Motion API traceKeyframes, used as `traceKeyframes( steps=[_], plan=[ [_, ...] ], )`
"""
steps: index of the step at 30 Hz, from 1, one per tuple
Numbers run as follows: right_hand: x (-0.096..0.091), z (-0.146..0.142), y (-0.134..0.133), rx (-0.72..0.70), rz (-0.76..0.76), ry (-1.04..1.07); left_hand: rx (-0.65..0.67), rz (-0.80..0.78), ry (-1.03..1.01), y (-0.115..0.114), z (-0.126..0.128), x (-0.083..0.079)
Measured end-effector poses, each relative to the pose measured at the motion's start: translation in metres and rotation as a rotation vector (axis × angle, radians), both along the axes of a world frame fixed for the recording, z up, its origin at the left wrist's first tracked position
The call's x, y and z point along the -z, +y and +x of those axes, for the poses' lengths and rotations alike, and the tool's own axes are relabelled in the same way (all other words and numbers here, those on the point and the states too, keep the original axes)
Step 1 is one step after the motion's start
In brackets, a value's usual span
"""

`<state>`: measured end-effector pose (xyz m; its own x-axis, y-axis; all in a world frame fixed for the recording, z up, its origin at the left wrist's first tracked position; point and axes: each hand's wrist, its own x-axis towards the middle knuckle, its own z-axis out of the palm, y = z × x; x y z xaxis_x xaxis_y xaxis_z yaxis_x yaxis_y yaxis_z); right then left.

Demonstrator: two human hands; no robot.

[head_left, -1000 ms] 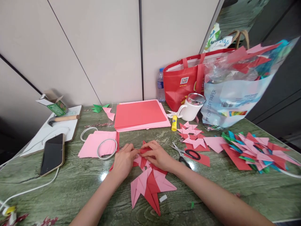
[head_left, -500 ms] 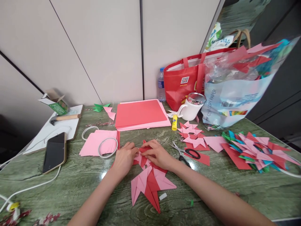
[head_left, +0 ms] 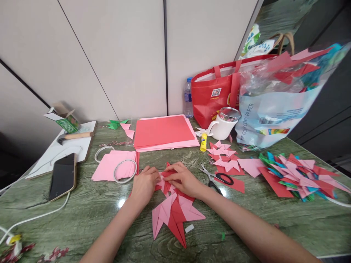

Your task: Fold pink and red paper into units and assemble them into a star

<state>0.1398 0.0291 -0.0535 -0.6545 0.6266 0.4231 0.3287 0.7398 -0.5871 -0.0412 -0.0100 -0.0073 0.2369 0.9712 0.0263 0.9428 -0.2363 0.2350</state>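
Observation:
A star of folded pink and red paper lies flat on the table in front of me. My left hand bends over its far left side, fingers closed on the paper's edge. From the other side my right hand pinches the far part of the same star, the fingertips of both hands nearly meeting. What lies right under the fingers is partly hidden. Black-handled scissors rest with blades spread to the right of my right hand. A stack of pink paper squares with a roll of tape on it sits left of my left hand.
Red and pink sheets lie at the back. A yellow glue stick stands near a white mug. Folded paper stars are piled right, before a copy-paper bag. A phone and a hammer lie left.
Almost nothing differs. Both hands stay at the far part of the star with only a tiny shift of the fingers, and the view has moved very slightly.

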Motion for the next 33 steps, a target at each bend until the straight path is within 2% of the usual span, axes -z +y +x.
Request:
traceKeyframes(
  steps=[12, 23, 28, 33],
  plan=[
    [-0.0005, 0.0004, 0.0002, -0.006, -0.001, -0.007, -0.064, -0.021, -0.165, -0.0025, 0.0001, 0.0003],
    [-0.0003, 0.0003, 0.0000, -0.008, 0.005, -0.013, -0.112, -0.019, -0.102, -0.0059, 0.0063, 0.0011],
    [0.0013, 0.0000, 0.0004, -0.010, 0.009, 0.005, -0.067, -0.020, -0.006, -0.0069, 0.0078, 0.0003],
    [0.0000, 0.0003, -0.0001, -0.003, 0.016, -0.017, -0.042, -0.038, -0.032, -0.0041, 0.0034, -0.0019]
  ],
)
